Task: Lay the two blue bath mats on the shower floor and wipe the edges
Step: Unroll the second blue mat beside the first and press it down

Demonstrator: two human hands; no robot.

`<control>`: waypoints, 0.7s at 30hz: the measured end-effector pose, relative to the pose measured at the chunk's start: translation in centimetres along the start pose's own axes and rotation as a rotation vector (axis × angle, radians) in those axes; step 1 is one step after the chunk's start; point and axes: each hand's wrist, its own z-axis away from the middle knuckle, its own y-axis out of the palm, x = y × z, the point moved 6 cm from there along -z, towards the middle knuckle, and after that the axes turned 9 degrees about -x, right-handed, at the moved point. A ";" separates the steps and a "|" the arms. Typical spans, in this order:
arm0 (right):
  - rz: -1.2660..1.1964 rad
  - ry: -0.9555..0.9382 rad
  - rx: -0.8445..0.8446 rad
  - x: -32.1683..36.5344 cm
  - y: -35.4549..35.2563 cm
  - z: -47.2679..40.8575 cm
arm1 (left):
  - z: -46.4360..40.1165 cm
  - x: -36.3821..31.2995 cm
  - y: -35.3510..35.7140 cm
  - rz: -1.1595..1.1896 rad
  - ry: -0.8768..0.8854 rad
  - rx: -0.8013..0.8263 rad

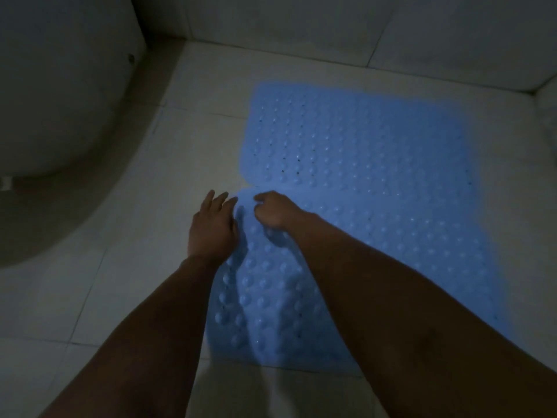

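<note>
Two blue bubbled bath mats lie end to end on the pale tiled floor. The far mat [355,137] is flat near the back wall. The near mat [271,297] runs toward me, and its far left corner meets the far mat's near edge. My left hand [212,227] rests flat with fingers spread at the near mat's left edge, by that corner. My right hand [272,209] is curled, its fingertips pinching the near mat's corner where the two mats join. Both forearms cover part of the near mat.
A large white rounded fixture [60,116] bulges at the left with a dark shadowed base. Tiled walls [331,28] close the back and the right corner. Bare floor tiles [75,297] lie left of the mats. The light is dim.
</note>
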 end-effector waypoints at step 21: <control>-0.162 -0.116 -0.744 -11.3 -3.3 3.9 | 6.0 -2.1 7.6 -0.243 0.154 0.148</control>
